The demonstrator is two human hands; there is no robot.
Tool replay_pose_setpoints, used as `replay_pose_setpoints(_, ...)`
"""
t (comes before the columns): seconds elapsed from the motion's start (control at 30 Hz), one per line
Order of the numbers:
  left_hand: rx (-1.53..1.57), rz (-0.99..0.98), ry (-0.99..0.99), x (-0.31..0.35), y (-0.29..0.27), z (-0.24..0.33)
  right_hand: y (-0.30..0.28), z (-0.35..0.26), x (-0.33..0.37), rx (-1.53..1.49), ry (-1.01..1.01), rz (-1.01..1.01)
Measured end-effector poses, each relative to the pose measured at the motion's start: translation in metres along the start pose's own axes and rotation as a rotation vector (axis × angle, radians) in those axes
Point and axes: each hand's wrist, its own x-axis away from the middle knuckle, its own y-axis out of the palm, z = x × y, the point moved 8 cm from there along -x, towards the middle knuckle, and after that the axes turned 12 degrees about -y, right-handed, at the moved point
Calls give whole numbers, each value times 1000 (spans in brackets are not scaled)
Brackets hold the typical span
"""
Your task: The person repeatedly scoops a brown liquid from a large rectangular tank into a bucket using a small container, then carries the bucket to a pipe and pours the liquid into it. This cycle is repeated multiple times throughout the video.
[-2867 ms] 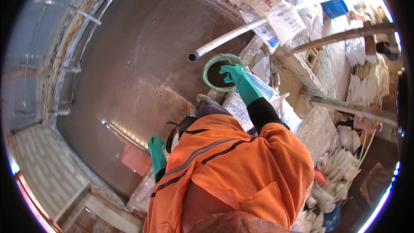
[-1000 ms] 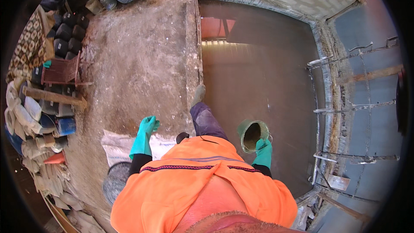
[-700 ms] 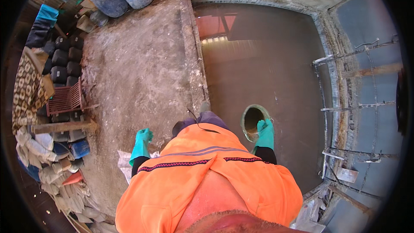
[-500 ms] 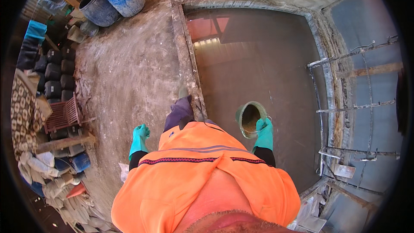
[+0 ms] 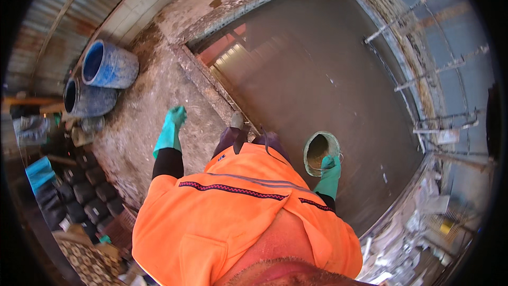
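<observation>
A: Room first?
B: Corrugated wall [image 5: 58,37] upper left, rust-streaked; pale block wall [image 5: 143,2] beside it. Sunken pool [image 5: 301,90], murky brown, fills the middle and right; pink and striped reflection toward its far left corner

A: Ground?
B: Floor [image 5: 135,145] left of the pool, rough, blotched pale and brown. Kerb [image 5: 203,82] runs between the two. Two blue drums [image 5: 114,69], stained pale, near the walls

A: Smaller?
B: Bucket [image 5: 332,144], greenish, over the pool's near side; whether its base meets the surface, cannot tell. Something brownish inside, liquid or residue unclear

A: Step in hand?
B: Carrying or steadying the bucket, I judge; next move calls for a firm hold and a controlled tilt

A: Hands?
B: Both gloved green. Right hand [image 5: 330,168], fingers closed on the bucket's edge; rim or handle, cannot tell. Left hand [image 5: 175,118] out over the floor, fingers curled in, nothing seen in them
</observation>
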Motion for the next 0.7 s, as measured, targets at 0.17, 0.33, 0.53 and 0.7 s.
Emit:
replay_pose_setpoints(0.17,6,-59,208,-14,50,199,1,26,37,52,7,93)
replay_pose_setpoints(0.33,26,-224,148,-23,99,261,25,81,42,133,-70,294)
replay_pose_setpoints(0.53,-67,-404,18,-125,131,290,105,134,51,47,-136,318)
replay_pose_setpoints(0.7,-215,-583,27,-251,171,333,221,198,44,1,-199,311)
